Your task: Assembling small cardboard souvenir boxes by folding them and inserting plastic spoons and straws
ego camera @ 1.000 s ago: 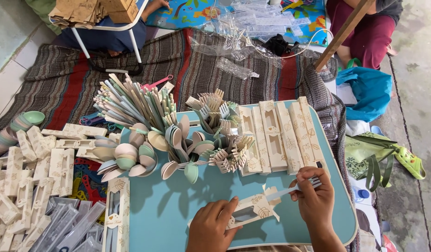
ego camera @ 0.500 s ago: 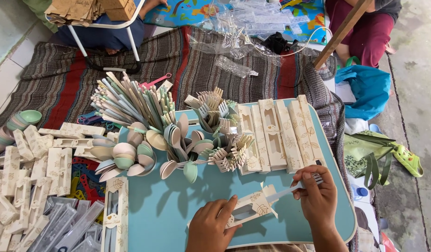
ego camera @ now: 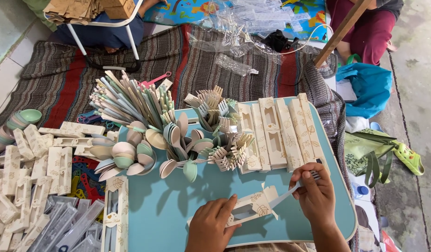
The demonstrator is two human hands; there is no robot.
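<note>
Under the hands (ego camera: 211,224), the table (ego camera: 178,214) is light blue. The box (ego camera: 248,210) they hold is cream with leaf prints. Beyond, the rug (ego camera: 187,60) is brown-and-red striped.

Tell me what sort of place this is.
Likely a home packing spot on the floor: a low blue table on a striped rug, heaps of spoons and forks, and stacked cardboard sleeves.

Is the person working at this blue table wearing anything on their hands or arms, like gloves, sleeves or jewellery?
No. The left hand and right hand are both bare, with no gloves. No ring, watch or bracelet shows on either one. The forearms coming in from the bottom edge are uncovered too, with no sleeve in view. The fingernails look short and plain.
</note>
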